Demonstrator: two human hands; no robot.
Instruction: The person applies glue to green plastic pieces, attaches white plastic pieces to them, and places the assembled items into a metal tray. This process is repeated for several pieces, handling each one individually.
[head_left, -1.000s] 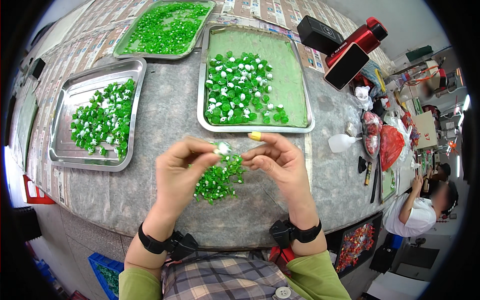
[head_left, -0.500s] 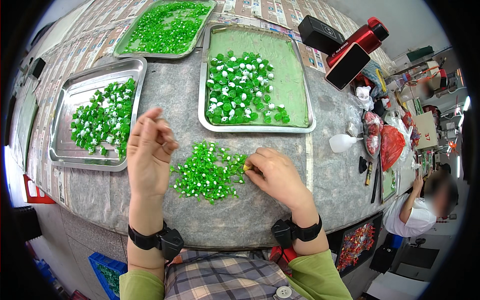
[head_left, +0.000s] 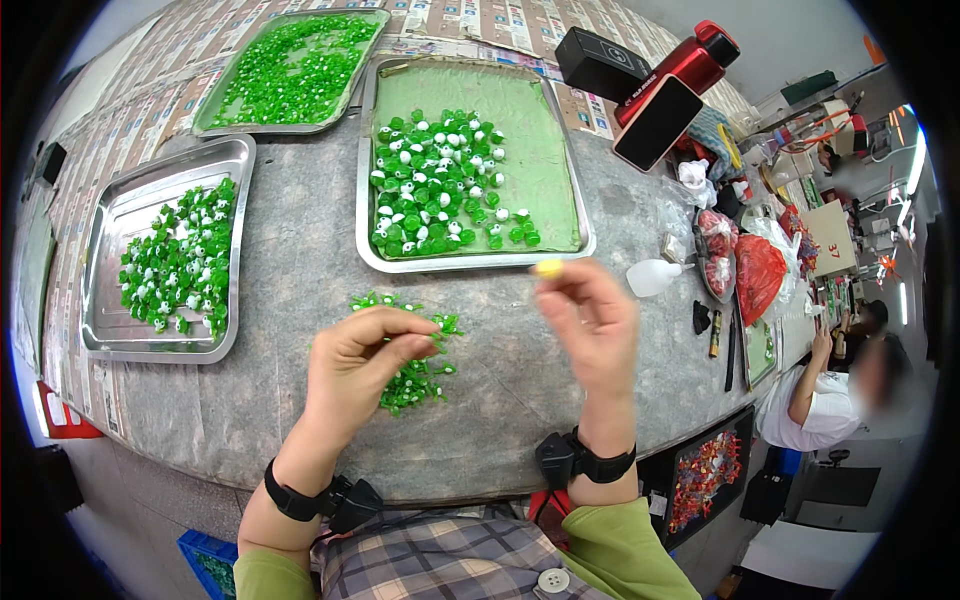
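My left hand (head_left: 355, 362) hovers over a pile of small green-and-white plastic pieces (head_left: 415, 388), thumb and forefinger pinched together. Whatever lies between those fingertips is too small to make out against the green behind it. My right hand (head_left: 598, 325) is raised off the table by the near right corner of a large metal tray (head_left: 480, 266). Its forefinger tip is covered in yellow, and the thumb stands apart from it; nothing shows between them. Round green-and-white pieces (head_left: 440, 185) fill much of that tray, which has a green lining.
To the left is a metal tray (head_left: 160, 352) of green-and-white pieces; another tray (head_left: 270, 128) of green bits lies beyond. A phone (head_left: 657, 122) leans near a red bottle (head_left: 685, 65) and black box (head_left: 600, 62). A white squeeze bottle (head_left: 655, 278) lies right. A co-worker (head_left: 815, 405) sits far right.
My right hand has lifted away from the pile toward the right. My left hand has come down over the pile and closed into a pinch. The whole view has shifted slightly.
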